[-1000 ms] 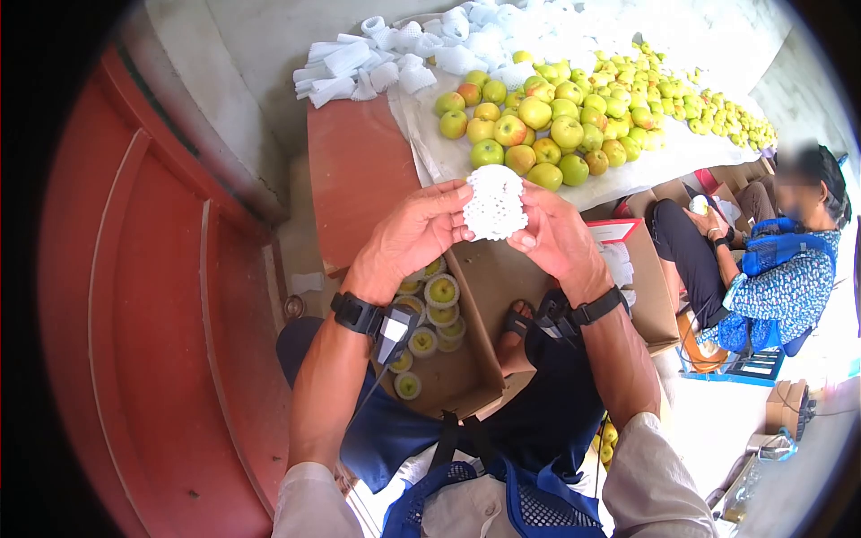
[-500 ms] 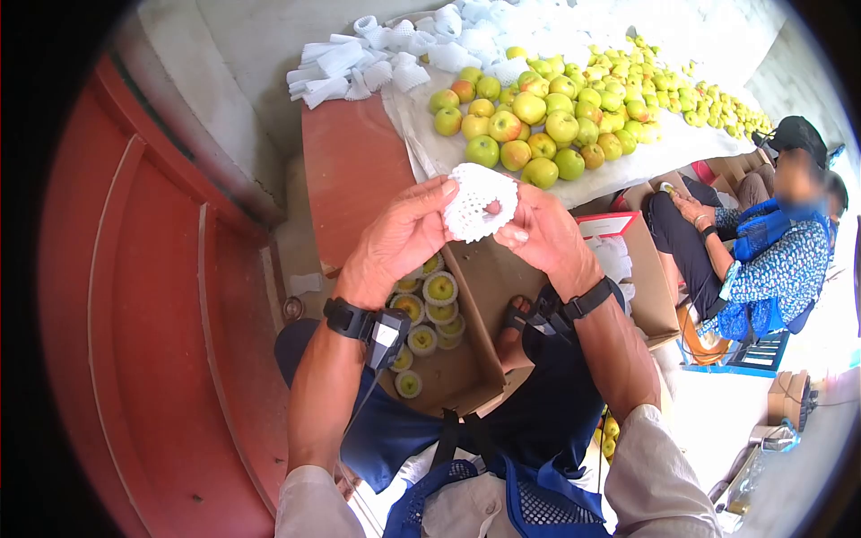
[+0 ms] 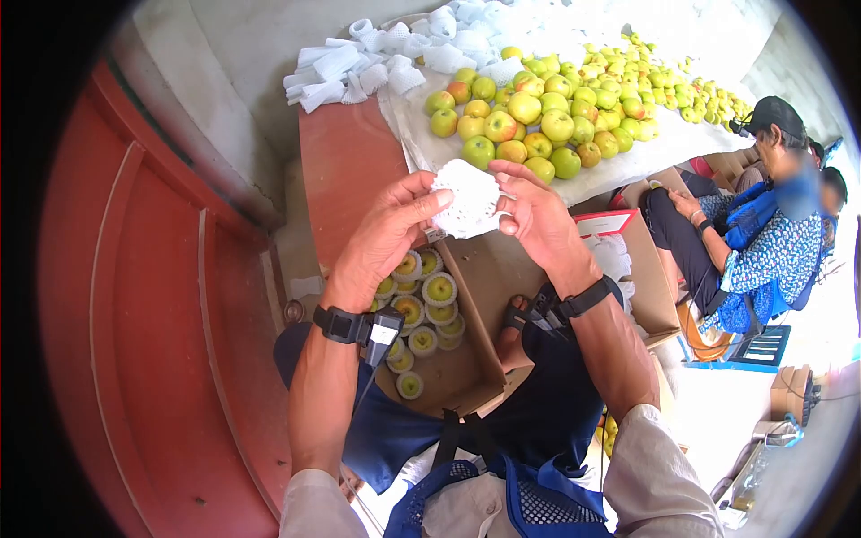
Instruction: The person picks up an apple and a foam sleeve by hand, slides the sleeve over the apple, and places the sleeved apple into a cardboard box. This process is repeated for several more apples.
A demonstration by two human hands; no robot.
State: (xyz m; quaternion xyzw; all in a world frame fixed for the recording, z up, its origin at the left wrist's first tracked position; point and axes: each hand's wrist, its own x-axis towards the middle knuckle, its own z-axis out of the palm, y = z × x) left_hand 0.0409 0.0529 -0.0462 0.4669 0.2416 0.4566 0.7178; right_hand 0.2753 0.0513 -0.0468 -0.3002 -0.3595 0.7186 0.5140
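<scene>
Between my two hands is a white foam net sleeve [image 3: 467, 199], bunched into a rounded shape; whether anything is inside it cannot be seen. The fingers and thumb of my left hand [image 3: 395, 222] grip its left side. My right hand [image 3: 538, 215] pinches its right edge with fingertips and thumb. Just beyond them, many green and reddish apples [image 3: 525, 108] lie on a white cloth. Under my left wrist, a cardboard box [image 3: 448, 381] holds several apples in foam sleeves [image 3: 439, 289].
A pile of white foam sleeves [image 3: 336, 65] lies at the table's [image 3: 345, 148] far left. Another cardboard box [image 3: 647, 278] stands to the right. A seated person [image 3: 776, 242] in a cap is at the right. A red door [image 3: 152, 314] fills the left side.
The sleeve has turned, and the opening that showed in it is no longer visible. My right fingers have shifted up along its edge. The seated person's head has lifted and turned.
</scene>
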